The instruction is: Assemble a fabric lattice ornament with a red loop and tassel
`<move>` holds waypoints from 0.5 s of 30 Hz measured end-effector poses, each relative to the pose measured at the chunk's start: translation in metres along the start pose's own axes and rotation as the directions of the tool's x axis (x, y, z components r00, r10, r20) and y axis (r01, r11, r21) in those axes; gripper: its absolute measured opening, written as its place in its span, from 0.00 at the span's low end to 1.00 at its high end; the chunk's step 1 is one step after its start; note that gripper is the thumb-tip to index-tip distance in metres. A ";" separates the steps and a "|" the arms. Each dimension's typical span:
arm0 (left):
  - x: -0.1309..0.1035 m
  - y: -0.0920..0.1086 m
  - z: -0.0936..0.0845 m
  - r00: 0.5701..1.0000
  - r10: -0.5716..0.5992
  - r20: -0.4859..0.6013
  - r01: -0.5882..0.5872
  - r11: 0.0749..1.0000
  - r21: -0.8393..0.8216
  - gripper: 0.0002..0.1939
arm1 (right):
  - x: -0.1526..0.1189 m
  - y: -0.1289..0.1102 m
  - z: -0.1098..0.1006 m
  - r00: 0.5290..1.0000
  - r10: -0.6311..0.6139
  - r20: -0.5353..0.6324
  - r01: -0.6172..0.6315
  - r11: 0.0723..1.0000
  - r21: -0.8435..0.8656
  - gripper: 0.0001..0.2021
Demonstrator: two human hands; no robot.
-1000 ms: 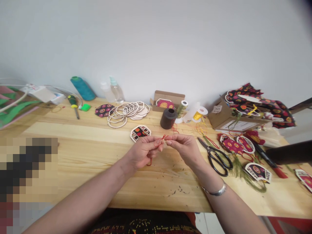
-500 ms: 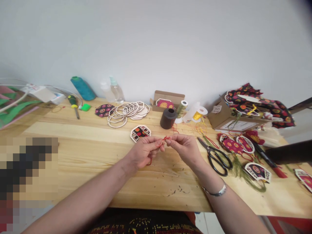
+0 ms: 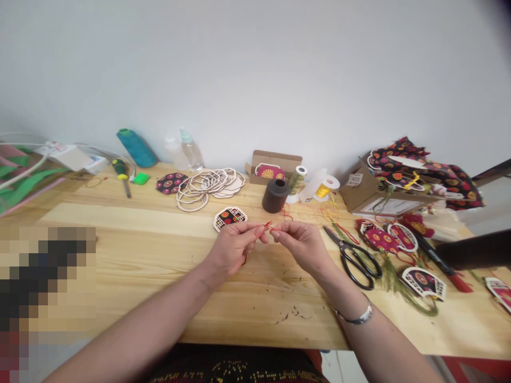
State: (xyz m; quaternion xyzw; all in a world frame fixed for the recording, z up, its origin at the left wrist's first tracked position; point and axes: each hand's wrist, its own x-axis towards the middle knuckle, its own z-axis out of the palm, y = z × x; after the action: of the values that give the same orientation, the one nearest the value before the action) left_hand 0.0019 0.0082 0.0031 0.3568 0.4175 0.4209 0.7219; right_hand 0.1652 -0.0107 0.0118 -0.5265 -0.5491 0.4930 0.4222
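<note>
Head camera view: both my hands are over the wooden table (image 3: pixel 151 298), close together, with the red thread (image 3: pixel 269 226) between them. My left hand (image 3: pixel 235 244) pinches it between thumb and fingers, and a bit of red hangs beneath that hand. My right hand (image 3: pixel 301 244) also has thumb and fingertips closed narrowly on the thread, just beside the left fingertips. I can't make out the exact loops where my fingertips meet. A silver bracelet (image 3: pixel 361 315) circles my right wrist.

Taking my hands as the clock's centre, the patterned octagonal piece (image 3: pixel 230 217) lies at 10 o'clock, just beyond my left fingers. The black cone (image 3: pixel 274 197) stands at 12, with the small open box (image 3: pixel 293 159) behind it. At 1 o'clock is the green thread spool (image 3: pixel 298 180); the yellow thread spool (image 3: pixel 324 189) is between 1 and 2. The large cardboard box (image 3: pixel 369 194), with patterned cloth on top, is at 2. Black-handled scissors (image 3: pixel 354 256) lie at 3, near my right forearm. Overlapping pale frames (image 3: pixel 193 201) lie between 10 and 11, while the screwdriver (image 3: pixel 121 173) and the teal thread cone (image 3: pixel 137 149) are farther out at 10.
</note>
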 end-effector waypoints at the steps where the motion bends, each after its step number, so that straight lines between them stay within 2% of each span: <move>1: 0.001 -0.001 -0.001 1.000 0.003 0.001 -0.003 1.000 -0.003 0.16 | 0.000 0.000 0.000 1.000 -0.001 0.004 0.001 1.000 -0.004 0.10; 6: 0.004 -0.004 -0.004 1.000 0.011 0.022 -0.010 1.000 -0.025 0.16 | 0.000 -0.001 0.001 1.000 0.007 0.025 -0.008 1.000 0.015 0.10; 15: 0.005 -0.004 -0.005 0.997 -0.051 0.063 0.056 0.994 -0.097 0.14 | 0.001 0.002 -0.002 0.994 0.053 0.092 -0.063 0.992 0.112 0.11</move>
State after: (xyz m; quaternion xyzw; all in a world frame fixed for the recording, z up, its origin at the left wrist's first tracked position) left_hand 0.0000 0.0119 -0.0035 0.3220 0.3837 0.4106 0.7619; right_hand 0.1674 -0.0093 0.0099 -0.4948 -0.5225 0.5588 0.4122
